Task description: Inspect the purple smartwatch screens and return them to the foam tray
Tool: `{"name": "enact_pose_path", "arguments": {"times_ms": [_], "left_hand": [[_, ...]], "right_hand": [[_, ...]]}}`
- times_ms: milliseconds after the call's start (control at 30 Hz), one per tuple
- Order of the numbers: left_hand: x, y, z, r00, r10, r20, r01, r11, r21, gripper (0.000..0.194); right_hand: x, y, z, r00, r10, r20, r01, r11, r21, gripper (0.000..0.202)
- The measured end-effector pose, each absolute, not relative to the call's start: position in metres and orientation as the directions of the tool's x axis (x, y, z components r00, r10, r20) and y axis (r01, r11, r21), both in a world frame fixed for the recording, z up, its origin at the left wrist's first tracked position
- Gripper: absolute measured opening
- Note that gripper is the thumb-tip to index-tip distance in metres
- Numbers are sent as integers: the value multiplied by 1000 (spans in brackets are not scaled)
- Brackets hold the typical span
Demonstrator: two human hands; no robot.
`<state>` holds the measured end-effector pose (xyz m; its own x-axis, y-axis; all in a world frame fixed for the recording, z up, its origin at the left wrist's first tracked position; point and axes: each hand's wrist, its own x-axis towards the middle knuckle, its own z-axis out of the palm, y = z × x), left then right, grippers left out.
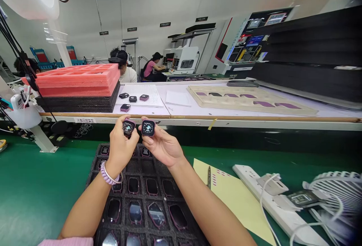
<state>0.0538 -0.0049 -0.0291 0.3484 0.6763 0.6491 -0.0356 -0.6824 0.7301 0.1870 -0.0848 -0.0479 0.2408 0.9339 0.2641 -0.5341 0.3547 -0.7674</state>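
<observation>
My left hand (pixel 121 146) is closed around a square smartwatch body (pixel 128 128) with its dial lit. Beside it, my right hand (pixel 162 142) grips a second smartwatch body (pixel 148 128) between thumb and fingers, its screen also lit and facing me. The two watches are side by side, a small gap apart. Under both forearms lies a black foam tray (pixel 143 197) with square pockets. Many pockets hold dark-screened watch bodies (pixel 152 186); a few near the far edge show lit screens. Parts of the tray are hidden by my arms.
Several watch bodies (pixel 132 98) lie on the shelf (pixel 175 117) ahead, beside stacked pink foam trays (pixel 76 80). A beige tray (pixel 249 102) sits to their right. Yellow paper with a pen (pixel 209 177), a power strip (pixel 254 185) and a small fan (pixel 336 189) occupy the right. Co-workers sit beyond.
</observation>
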Motion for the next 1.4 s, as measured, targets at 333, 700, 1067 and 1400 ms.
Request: {"name": "enact_pose_path", "arguments": {"times_ms": [333, 700, 1067, 1400], "left_hand": [[55, -3, -31, 339, 658, 672, -8, -712, 702, 37], [55, -1, -32, 353, 672, 651, -19, -691, 723, 38], [57, -2, -32, 372, 681, 631, -40, -667, 744, 38], [57, -1, -32, 381, 670, 637, -35, -678, 734, 37]], "right_hand": [[189, -83, -53, 235, 922, 307, -502, 385, -774, 45], [189, -84, -53, 239, 923, 300, -496, 382, -780, 48], [189, -84, -52, 253, 926, 280, -440, 368, -819, 59], [190, -85, -54, 237, 920, 311, -479, 389, -786, 59]]}}
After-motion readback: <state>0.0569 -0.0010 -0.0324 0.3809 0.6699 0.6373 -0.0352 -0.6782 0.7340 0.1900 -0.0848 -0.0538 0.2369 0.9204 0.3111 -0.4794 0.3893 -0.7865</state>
